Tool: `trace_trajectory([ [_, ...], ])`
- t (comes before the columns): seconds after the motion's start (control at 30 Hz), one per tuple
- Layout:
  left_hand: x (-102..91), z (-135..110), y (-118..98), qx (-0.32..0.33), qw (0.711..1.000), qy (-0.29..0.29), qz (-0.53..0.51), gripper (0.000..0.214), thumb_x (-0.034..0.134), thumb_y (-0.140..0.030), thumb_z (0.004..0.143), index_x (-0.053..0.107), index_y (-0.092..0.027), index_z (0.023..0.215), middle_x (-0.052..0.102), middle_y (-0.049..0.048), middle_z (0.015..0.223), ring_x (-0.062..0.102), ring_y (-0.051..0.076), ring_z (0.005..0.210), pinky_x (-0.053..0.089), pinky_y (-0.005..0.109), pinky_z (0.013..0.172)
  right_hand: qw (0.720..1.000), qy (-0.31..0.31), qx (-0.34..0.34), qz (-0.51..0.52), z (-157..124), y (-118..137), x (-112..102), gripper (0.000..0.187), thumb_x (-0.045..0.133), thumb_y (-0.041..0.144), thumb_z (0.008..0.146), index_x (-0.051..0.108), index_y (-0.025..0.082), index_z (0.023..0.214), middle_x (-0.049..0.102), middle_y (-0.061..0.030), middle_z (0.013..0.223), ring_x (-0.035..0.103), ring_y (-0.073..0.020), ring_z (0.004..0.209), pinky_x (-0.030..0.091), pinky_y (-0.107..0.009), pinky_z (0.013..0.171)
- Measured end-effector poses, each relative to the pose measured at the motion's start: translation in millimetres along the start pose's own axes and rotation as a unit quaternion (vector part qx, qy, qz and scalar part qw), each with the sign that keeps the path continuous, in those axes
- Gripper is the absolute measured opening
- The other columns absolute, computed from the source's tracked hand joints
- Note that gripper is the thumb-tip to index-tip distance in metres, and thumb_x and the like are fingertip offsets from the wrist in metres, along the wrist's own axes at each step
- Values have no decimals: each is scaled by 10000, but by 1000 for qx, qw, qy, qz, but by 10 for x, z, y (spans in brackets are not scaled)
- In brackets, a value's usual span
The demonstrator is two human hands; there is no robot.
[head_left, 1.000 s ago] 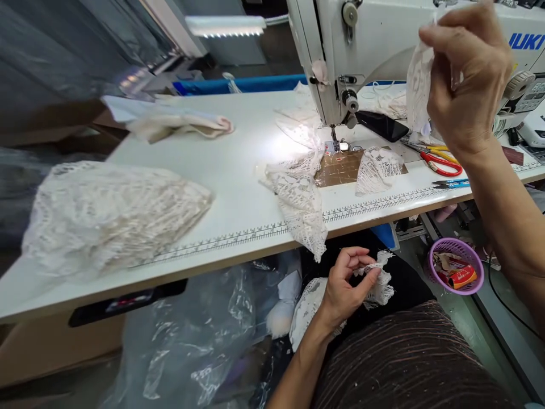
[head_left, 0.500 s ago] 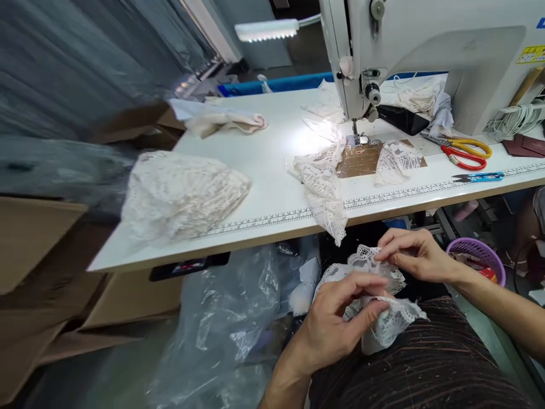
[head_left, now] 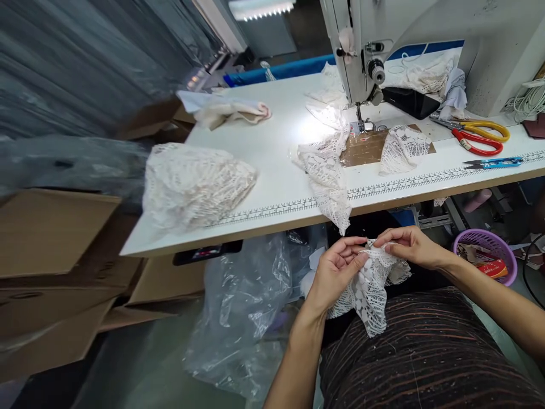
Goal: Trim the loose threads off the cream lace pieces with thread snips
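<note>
Both hands are over my lap, just below the table's front edge, with a piece of white lace fabric [head_left: 371,289] hanging from them. My left hand [head_left: 336,272] pinches its upper edge between thumb and fingers. Close beside it, my right hand [head_left: 411,247] pinches the same edge, fingers bent. Above them, another lace piece [head_left: 326,182] lies on the table and droops over the edge. Its upper end reaches toward the presser foot of the sewing machine [head_left: 361,122]. A smaller lace piece [head_left: 404,149] lies right of the needle.
A heap of lace [head_left: 196,184] covers the table's left end. Red and yellow-handled scissors [head_left: 477,136] and blue thread snips [head_left: 496,163] lie at the right. A purple basket [head_left: 511,258] stands below. Cardboard boxes [head_left: 55,233] and clear plastic [head_left: 242,301] are at the left.
My left hand has moved up and now pinches the lace's upper edge beside my right hand. The lace hangs lower, spread downward. My view has shifted slightly.
</note>
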State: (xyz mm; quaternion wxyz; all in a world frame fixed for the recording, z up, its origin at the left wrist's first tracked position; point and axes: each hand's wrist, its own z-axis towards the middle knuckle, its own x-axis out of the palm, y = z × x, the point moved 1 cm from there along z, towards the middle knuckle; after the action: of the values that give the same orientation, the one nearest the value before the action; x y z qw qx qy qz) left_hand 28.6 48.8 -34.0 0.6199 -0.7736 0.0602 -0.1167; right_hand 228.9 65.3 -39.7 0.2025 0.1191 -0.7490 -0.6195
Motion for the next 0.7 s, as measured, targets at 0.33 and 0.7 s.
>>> trace_trajectory([
  [0.33,-70,86,125,-13,1000,-14,3,382,832,-332,698,703,-142,1003,743,38,815,672,120,710,536,223,668,988,-18,55,143,-9,-191,-131,516,743,154,765,637,192,1268,754,-62,1043,685,-121,863,541,-281,823],
  [0.7,-207,97,27,30,993,-87,76,147,809,-309,632,765,-172,663,749,51,745,624,137,662,479,219,596,959,2,110,259,-26,-255,-171,390,823,139,687,765,194,1069,781,-51,1019,715,-111,872,527,-211,792],
])
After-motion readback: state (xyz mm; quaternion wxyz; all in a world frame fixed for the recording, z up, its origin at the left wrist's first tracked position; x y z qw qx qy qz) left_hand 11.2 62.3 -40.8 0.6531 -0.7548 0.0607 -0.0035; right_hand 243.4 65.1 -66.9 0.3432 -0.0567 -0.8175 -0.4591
